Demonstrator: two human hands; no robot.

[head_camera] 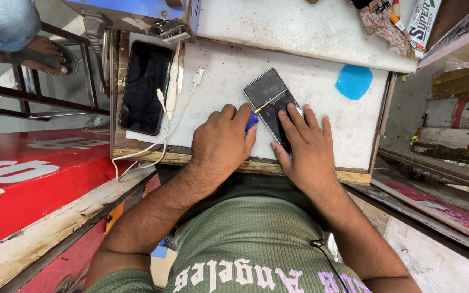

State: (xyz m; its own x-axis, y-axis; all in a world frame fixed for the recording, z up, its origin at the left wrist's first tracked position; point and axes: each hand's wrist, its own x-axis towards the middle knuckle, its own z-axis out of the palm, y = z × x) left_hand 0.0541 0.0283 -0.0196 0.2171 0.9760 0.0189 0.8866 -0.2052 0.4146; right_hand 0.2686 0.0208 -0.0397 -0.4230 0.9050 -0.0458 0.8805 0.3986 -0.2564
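White worktop, blue patch, hands on phone

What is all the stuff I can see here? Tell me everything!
Small phone: one, dark grey, middle of the board, under the right hand.
Screwdriver: one, blue handle, thin metal shaft lying on the small phone.
Big phone: one, black, left side of the board.
Cables: white, beside the big phone.
Work board: one, white, scuffed.
Blue patch: one, right side of the board.
Packets: several, top right.
Left hand: holds the screwdriver.
Right hand: presses on the small phone.
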